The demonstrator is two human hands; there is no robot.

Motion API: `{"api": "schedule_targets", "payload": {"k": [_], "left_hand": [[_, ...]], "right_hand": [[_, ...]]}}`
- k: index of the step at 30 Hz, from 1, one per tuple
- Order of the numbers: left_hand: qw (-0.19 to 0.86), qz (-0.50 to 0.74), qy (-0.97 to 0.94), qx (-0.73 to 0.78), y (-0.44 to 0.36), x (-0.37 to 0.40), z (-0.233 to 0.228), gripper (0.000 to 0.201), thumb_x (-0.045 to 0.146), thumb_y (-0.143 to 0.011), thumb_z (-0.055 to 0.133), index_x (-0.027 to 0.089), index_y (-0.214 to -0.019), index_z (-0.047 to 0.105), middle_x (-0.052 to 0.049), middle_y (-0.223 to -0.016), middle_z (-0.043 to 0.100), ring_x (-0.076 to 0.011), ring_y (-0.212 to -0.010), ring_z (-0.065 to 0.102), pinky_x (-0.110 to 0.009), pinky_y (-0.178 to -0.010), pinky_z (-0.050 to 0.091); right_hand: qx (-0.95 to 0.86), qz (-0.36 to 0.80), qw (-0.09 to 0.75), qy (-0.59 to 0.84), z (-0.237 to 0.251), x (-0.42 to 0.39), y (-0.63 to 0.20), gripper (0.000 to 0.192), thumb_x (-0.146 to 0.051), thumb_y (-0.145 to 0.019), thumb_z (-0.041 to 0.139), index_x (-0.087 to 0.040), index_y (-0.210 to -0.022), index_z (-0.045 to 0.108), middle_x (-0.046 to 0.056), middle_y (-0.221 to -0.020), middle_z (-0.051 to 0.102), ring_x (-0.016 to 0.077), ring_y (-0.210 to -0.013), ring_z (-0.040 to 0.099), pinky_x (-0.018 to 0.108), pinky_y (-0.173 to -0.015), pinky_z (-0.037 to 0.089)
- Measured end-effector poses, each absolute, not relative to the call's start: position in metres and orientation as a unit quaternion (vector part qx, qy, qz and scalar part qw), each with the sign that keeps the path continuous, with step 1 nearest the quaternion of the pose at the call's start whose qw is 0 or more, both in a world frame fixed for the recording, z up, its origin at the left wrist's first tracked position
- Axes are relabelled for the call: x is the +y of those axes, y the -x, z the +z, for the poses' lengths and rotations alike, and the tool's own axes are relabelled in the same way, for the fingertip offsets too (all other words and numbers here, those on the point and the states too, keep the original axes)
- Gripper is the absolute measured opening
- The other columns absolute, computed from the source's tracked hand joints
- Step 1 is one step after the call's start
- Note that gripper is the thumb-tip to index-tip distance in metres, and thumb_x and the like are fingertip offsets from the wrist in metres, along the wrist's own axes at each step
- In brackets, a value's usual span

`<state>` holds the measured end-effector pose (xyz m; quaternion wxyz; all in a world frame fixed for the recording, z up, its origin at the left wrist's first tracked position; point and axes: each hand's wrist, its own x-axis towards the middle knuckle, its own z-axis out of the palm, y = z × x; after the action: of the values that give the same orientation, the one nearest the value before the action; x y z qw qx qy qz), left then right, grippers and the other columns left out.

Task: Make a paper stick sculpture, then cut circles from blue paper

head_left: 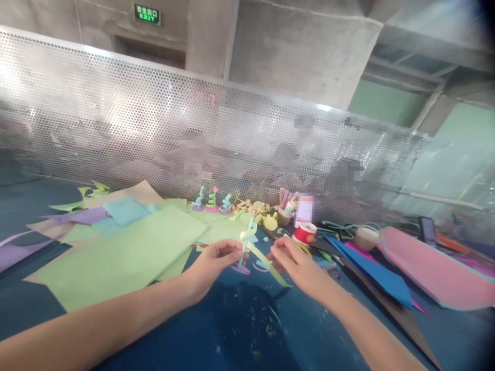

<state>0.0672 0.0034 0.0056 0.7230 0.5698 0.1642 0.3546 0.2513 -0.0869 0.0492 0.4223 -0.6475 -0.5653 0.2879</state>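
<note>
My left hand (216,260) pinches a thin light blue paper stem (245,248), which stands slightly tilted over a purple round paper base (241,269). A pale yellow-green paper strip (276,271) curls about the stem's upper part and trails down to the right. On the strip's right side is my right hand (299,263), its fingers bent and closed on the strip's edge; the fingertips are partly hidden. Below the hands, a purple paper curl (261,266) lies on the dark blue tabletop (185,335).
Green sheets (127,257) spread out on the left. Small spiral paper models (212,200) stand behind my hands, near yellow paper pieces (253,207). To the right are a red-and-white roll (305,233), blue paper (371,270), a pink sheet (433,265) and a phone (427,230). A perforated screen (154,123) borders the back.
</note>
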Motion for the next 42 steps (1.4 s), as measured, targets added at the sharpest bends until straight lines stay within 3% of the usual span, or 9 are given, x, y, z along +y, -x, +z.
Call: {"api": "schedule_targets", "payload": {"k": [5,9,12,23,29,34,39,42], "left_hand": [[0.721,0.374,-0.554,0.181,-0.067,0.008,0.006,0.019,0.031,-0.073,0.067,0.016,-0.08,0.058,-0.001,-0.076,0.064,-0.0134,-0.073,0.058,-0.028,-0.073,0.045],[0.748,0.366,-0.531,0.156,-0.067,0.007,0.009,0.017,0.03,-0.073,0.067,0.016,-0.077,0.057,-0.001,-0.073,0.062,-0.0134,-0.073,0.057,-0.028,-0.073,0.045],[0.76,0.349,-0.528,0.146,-0.066,0.006,0.012,0.016,0.028,-0.074,0.066,0.016,-0.078,0.057,-0.002,-0.075,0.063,-0.0151,-0.078,0.058,-0.029,-0.074,0.045],[0.754,0.341,-0.53,0.182,-0.064,0.008,0.01,0.015,0.021,-0.069,0.069,0.018,-0.077,0.057,-0.001,-0.078,0.065,-0.0152,-0.085,0.059,-0.025,-0.076,0.04],[0.746,0.34,-0.54,0.189,-0.064,0.008,0.01,0.013,0.018,-0.068,0.067,0.018,-0.076,0.057,-0.002,-0.077,0.065,-0.0182,-0.089,0.061,-0.026,-0.074,0.042],[0.721,0.346,-0.567,0.199,-0.062,0.011,0.006,0.012,0.02,-0.07,0.067,0.017,-0.077,0.058,-0.001,-0.077,0.066,-0.0166,-0.08,0.063,-0.025,-0.072,0.043],[0.693,0.349,-0.597,0.205,-0.063,0.016,-0.002,0.015,0.022,-0.07,0.068,0.016,-0.078,0.058,-0.002,-0.079,0.066,-0.018,-0.089,0.061,-0.024,-0.072,0.042],[0.668,0.335,-0.629,0.214,-0.064,0.017,-0.006,0.016,0.024,-0.069,0.069,0.015,-0.078,0.058,-0.002,-0.076,0.064,-0.0151,-0.078,0.061,-0.024,-0.07,0.042]], "right_hand": [[-0.644,0.246,0.355,0.631,0.054,-0.099,-0.259,0.01,-0.028,-0.086,0.045,-0.026,-0.096,0.047,0.001,-0.088,0.064,0.0155,-0.08,0.061,0.031,-0.074,0.047],[-0.72,0.195,0.292,0.598,0.063,-0.108,-0.255,0.037,-0.014,-0.084,0.042,-0.033,-0.112,0.056,0.0,-0.108,0.063,0.0165,-0.092,0.06,0.032,-0.084,0.045],[-0.746,0.169,0.278,0.581,0.068,-0.11,-0.252,0.044,-0.011,-0.085,0.038,-0.038,-0.113,0.058,-0.003,-0.115,0.062,0.0173,-0.102,0.057,0.034,-0.09,0.042],[-0.725,0.188,0.269,0.606,0.07,-0.111,-0.254,0.027,-0.029,-0.086,0.046,-0.033,-0.1,0.067,0.001,-0.102,0.067,0.0216,-0.092,0.061,0.035,-0.081,0.046],[-0.73,0.189,0.274,0.597,0.071,-0.113,-0.255,0.031,-0.021,-0.085,0.044,-0.035,-0.102,0.067,0.0,-0.101,0.068,0.0198,-0.088,0.061,0.033,-0.079,0.047],[-0.735,0.201,0.231,0.605,0.071,-0.116,-0.253,0.039,-0.017,-0.086,0.039,-0.038,-0.112,0.061,-0.001,-0.106,0.067,0.017,-0.077,0.064,0.028,-0.065,0.05],[-0.76,0.158,0.208,0.595,0.068,-0.113,-0.245,0.039,-0.012,-0.083,0.043,-0.036,-0.101,0.067,-0.004,-0.103,0.069,0.0206,-0.093,0.064,0.034,-0.082,0.047],[-0.771,0.116,0.185,0.598,0.066,-0.11,-0.237,0.035,-0.012,-0.082,0.046,-0.032,-0.099,0.069,-0.002,-0.101,0.07,0.021,-0.093,0.064,0.033,-0.081,0.047]]}}
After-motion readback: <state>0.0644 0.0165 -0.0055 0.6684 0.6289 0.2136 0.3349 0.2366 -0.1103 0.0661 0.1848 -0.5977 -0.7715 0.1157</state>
